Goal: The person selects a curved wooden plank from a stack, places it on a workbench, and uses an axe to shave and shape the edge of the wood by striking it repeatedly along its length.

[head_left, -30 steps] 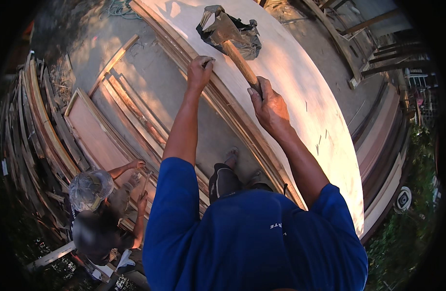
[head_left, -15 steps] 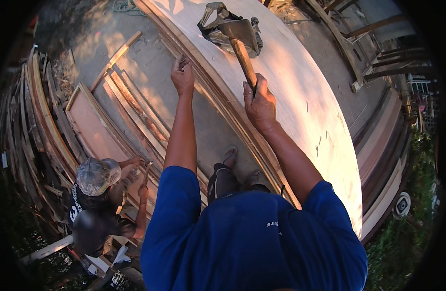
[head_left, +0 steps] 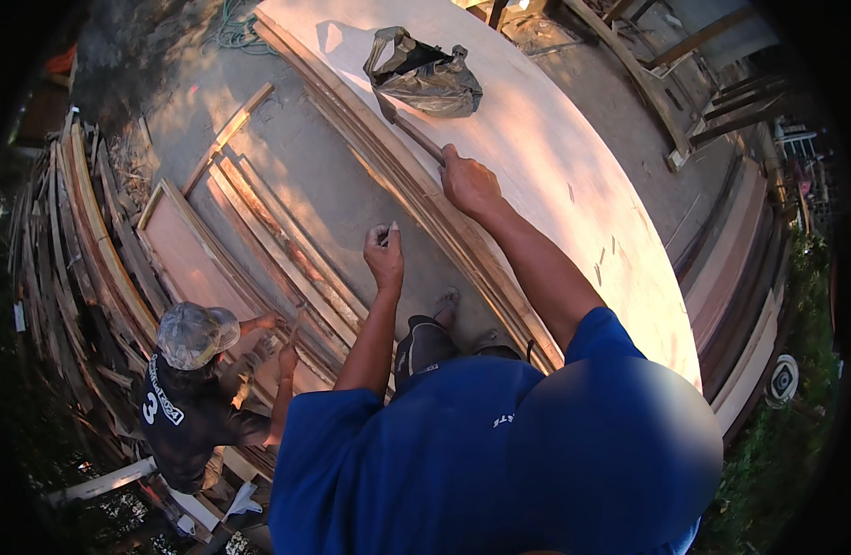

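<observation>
My right hand (head_left: 470,185) grips the wooden handle of a hatchet (head_left: 416,136) over the pale plywood panel (head_left: 536,166). The hatchet's head is turned edge-on, beside the panel's left edge and next to a crumpled black plastic bag (head_left: 434,85). My left hand (head_left: 385,254) is closed in a pinch, fingers pointing up, left of the panel and above the ground. Whatever is between its fingertips, if anything, is too small to make out. Several thin nails (head_left: 599,268) lie loose on the panel to the right of my right arm.
Long boards (head_left: 388,166) are layered along the panel's left edge. At the lower left a person (head_left: 199,398) in a cap works with a tool over a framed panel (head_left: 185,245). Timber (head_left: 83,268) is piled at far left; a wooden frame (head_left: 638,79) stands at upper right.
My left hand has come down toward me, away from the panel's edge. The hatchet has swung left and lower, turning its head from broadside to edge-on. My right hand shifted slightly left.
</observation>
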`<action>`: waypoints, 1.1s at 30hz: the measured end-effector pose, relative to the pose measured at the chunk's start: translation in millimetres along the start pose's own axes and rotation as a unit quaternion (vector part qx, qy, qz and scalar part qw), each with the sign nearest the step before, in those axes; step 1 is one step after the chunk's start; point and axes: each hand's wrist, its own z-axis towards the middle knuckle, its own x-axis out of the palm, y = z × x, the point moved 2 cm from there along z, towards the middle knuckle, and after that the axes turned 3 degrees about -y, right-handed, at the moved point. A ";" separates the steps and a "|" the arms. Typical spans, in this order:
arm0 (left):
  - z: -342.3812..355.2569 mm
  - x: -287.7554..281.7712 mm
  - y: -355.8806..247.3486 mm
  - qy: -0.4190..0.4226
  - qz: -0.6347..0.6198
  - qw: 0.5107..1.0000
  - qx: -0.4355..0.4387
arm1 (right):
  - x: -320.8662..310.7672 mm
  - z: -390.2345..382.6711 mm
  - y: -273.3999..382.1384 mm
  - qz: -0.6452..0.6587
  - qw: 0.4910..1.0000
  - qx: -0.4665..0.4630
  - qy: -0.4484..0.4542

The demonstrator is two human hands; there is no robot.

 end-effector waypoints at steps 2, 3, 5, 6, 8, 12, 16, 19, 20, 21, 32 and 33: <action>-3.7 2.9 -20.9 0.016 0.023 0.999 0.038 | -22.6 -4.2 8.9 -0.008 0.999 0.012 0.038; -10.3 4.2 -30.6 0.031 0.046 0.996 0.064 | -41.8 -14.8 11.3 0.010 0.999 0.015 0.046; -19.2 11.0 -51.6 0.073 0.069 0.988 0.118 | -59.5 -53.4 -4.8 0.022 0.998 0.044 0.048; -18.9 23.0 -65.9 0.098 0.084 0.975 0.179 | -63.0 -77.7 -18.7 0.042 0.997 0.050 0.042; -20.6 47.7 -86.3 0.134 0.068 0.953 0.264 | -66.9 -131.7 -46.6 0.089 0.993 0.067 0.029; -60.1 125.8 -136.3 0.244 0.087 0.870 0.420 | -65.2 -261.7 -126.4 0.174 0.969 0.177 -0.010; -80.5 213.2 -147.8 0.394 0.158 0.724 0.544 | -68.5 -361.2 -161.0 0.245 0.929 0.276 -0.022; -87.2 263.7 -149.2 0.449 0.224 0.625 0.598 | -70.2 -409.6 -168.5 0.335 0.861 0.381 -0.010; -86.2 276.4 -147.5 0.412 0.244 0.593 0.647 | -69.7 -418.4 -169.1 0.356 0.848 0.393 -0.021; -80.2 284.4 -145.2 0.405 0.251 0.586 0.656 | -69.0 -423.6 -169.6 0.375 0.835 0.402 -0.028; -75.0 310.2 -153.7 0.436 0.332 0.574 0.608 | -73.4 -402.2 -158.2 0.285 0.876 0.380 -0.085; -64.8 311.1 -155.2 0.430 0.306 0.644 0.554 | -77.4 -387.8 -155.1 0.274 0.871 0.403 -0.063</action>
